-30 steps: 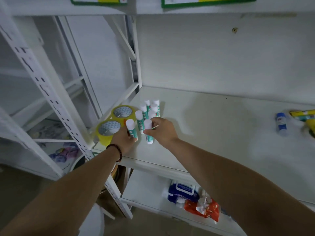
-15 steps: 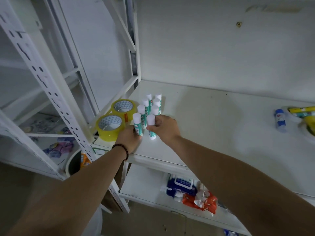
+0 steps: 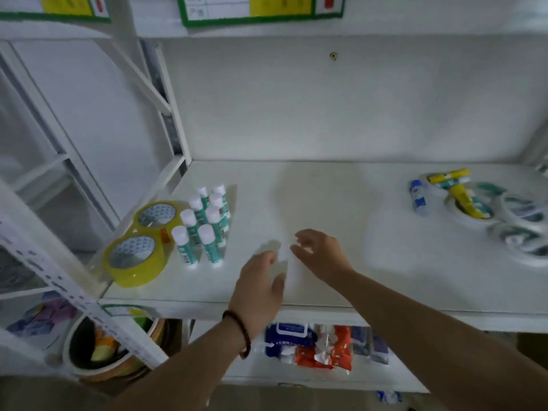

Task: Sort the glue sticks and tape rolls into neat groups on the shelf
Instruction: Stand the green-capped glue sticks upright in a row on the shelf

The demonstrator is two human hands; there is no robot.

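Observation:
Several white-capped green glue sticks point(image 3: 204, 223) stand upright in two rows at the left of the white shelf point(image 3: 326, 277). Two yellow tape rolls point(image 3: 139, 247) lie flat just left of them. At the far right lie a blue-capped glue stick point(image 3: 418, 197), yellow glue sticks point(image 3: 458, 191) and several white tape rolls point(image 3: 516, 223) in a loose pile. My left hand point(image 3: 261, 286) and my right hand point(image 3: 320, 252) hover over the shelf's middle front, both empty with relaxed fingers, to the right of the standing sticks.
A white perforated upright point(image 3: 53, 262) stands at the left front. The lower shelf holds a blue wipes pack point(image 3: 287, 339) and red packets point(image 3: 323, 351). A round tub point(image 3: 98, 348) sits below left. The upper shelf edge carries labels point(image 3: 261, 10).
Both hands have let go of the front two glue sticks and drawn away to the right. The sticks stay standing. The view has shifted right and up.

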